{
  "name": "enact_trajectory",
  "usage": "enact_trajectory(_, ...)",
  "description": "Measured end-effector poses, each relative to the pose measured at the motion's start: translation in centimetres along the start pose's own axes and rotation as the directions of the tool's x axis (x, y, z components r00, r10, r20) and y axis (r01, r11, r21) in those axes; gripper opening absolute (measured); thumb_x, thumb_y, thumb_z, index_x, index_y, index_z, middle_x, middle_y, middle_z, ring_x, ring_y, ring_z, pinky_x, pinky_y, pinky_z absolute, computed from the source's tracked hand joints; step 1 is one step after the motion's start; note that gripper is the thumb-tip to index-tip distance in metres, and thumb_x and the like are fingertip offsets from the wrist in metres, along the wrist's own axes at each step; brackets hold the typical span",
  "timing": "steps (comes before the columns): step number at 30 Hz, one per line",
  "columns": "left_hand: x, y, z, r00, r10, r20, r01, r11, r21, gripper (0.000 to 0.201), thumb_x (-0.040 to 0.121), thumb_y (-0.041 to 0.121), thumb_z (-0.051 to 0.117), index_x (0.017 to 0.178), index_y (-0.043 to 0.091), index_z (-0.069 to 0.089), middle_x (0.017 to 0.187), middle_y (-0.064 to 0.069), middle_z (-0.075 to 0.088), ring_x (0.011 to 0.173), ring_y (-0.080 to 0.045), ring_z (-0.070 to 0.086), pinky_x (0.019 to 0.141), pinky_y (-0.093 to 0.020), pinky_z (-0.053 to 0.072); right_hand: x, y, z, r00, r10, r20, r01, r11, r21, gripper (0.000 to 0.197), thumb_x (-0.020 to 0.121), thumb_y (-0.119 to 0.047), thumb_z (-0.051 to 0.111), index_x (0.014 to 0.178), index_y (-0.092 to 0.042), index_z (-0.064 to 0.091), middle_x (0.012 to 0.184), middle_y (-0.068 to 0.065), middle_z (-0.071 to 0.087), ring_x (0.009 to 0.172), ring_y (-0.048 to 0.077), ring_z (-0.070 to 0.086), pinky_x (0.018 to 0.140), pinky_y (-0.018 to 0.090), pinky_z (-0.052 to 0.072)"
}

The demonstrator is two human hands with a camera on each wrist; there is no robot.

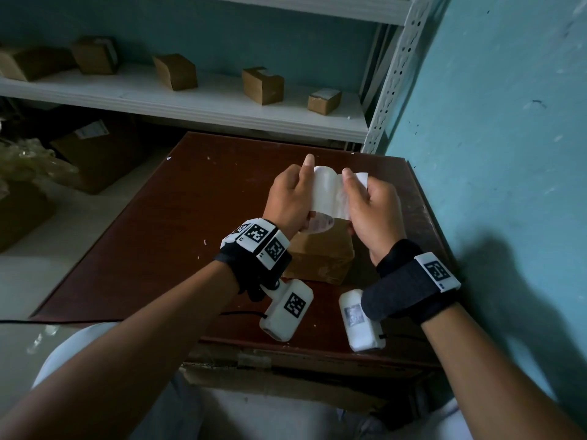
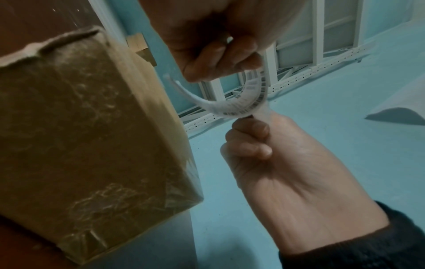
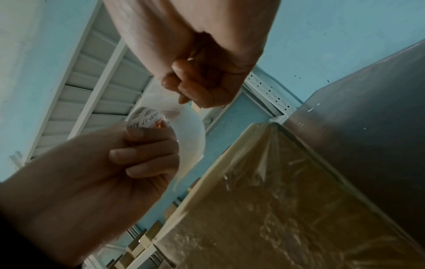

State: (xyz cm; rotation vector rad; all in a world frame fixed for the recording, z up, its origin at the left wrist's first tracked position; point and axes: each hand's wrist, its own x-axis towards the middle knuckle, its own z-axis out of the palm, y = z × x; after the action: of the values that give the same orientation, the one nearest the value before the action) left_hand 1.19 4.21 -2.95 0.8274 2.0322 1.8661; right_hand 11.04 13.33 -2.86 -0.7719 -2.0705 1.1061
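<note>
Both hands hold a white label sheet (image 1: 327, 192) above a brown taped cardboard box (image 1: 320, 255) on the dark red table (image 1: 178, 236). My left hand (image 1: 295, 195) pinches the sheet's left edge, thumb up. On the right edge my right hand (image 1: 365, 201) pinches it. The left wrist view shows the label (image 2: 241, 103) curved, with barcode print, between the left hand (image 2: 218, 54) and the right hand (image 2: 264, 154), beside the box (image 2: 80, 127). In the right wrist view the sheet (image 3: 190, 142) bends between the right hand (image 3: 207, 81) and the left hand (image 3: 138, 154), above the box (image 3: 287, 209).
A white metal shelf (image 1: 190, 103) behind the table carries several small cardboard boxes (image 1: 263, 85). A blue wall (image 1: 508, 122) stands close on the right. On the floor at left are a larger box (image 1: 95, 154) and crumpled plastic (image 1: 28, 160).
</note>
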Motion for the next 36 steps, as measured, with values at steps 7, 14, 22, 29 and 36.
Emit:
enact_trajectory(7,0.1,-0.2,-0.09,1.0,-0.005,0.019,0.005,0.999,0.048,0.038,0.102,0.039,0.039,0.087,0.007,0.054,0.069,-0.006,0.05,0.05,-0.015,0.047,0.041,-0.025,0.039,-0.02,0.04,0.0,1.0,0.001,0.015,-0.001,1.0,0.0,0.049,0.1,-0.046,0.045,0.086,-0.003,0.064,0.077,0.01,0.07,0.07,0.018,0.07,0.058,0.04,0.058)
enact_trajectory(14,0.17,-0.11,-0.19,1.0,0.014,0.006,-0.015,0.996,0.09,0.034,0.102,0.036,0.038,0.092,0.006,0.052,0.068,-0.004,0.048,0.046,-0.012,0.046,0.035,-0.018,0.035,-0.12,0.18,0.03,1.0,0.025,0.015,-0.025,1.0,0.005,0.047,0.1,-0.043,0.045,0.093,0.0,0.064,0.081,0.016,0.07,0.068,0.022,0.07,0.044,0.027,0.052)
enact_trajectory(22,0.08,0.03,-0.33,1.0,0.014,-0.012,-0.012,0.995,0.101,0.029,0.103,0.031,0.039,0.09,0.008,0.05,0.067,-0.001,0.047,0.045,-0.01,0.045,0.033,-0.014,0.033,-0.29,-0.01,-0.1,0.999,0.049,0.022,-0.05,0.998,0.048,0.04,0.1,-0.041,0.048,0.093,-0.005,0.064,0.082,0.009,0.072,0.07,0.02,0.072,0.043,0.023,0.047)
enact_trajectory(29,-0.1,0.3,-0.43,1.0,0.012,-0.022,-0.009,0.993,0.117,0.028,0.103,0.031,0.038,0.092,0.007,0.049,0.072,-0.003,0.05,0.043,-0.008,0.048,0.033,-0.012,0.034,-0.15,0.18,-0.18,0.999,0.038,-0.002,-0.038,0.999,0.038,0.043,0.1,-0.04,0.049,0.094,0.0,0.063,0.083,0.015,0.071,0.07,0.023,0.071,0.041,0.02,0.045)
enact_trajectory(36,0.01,0.32,-0.65,0.999,0.009,-0.034,-0.005,0.991,0.13,0.03,0.103,0.032,0.038,0.093,0.006,0.05,0.072,-0.004,0.05,0.042,-0.009,0.047,0.034,-0.013,0.035,-0.08,0.31,-0.27,0.999,0.041,0.009,-0.041,0.998,0.056,0.042,0.1,-0.038,0.049,0.095,0.002,0.062,0.086,0.02,0.07,0.074,0.029,0.07,0.04,0.02,0.044)
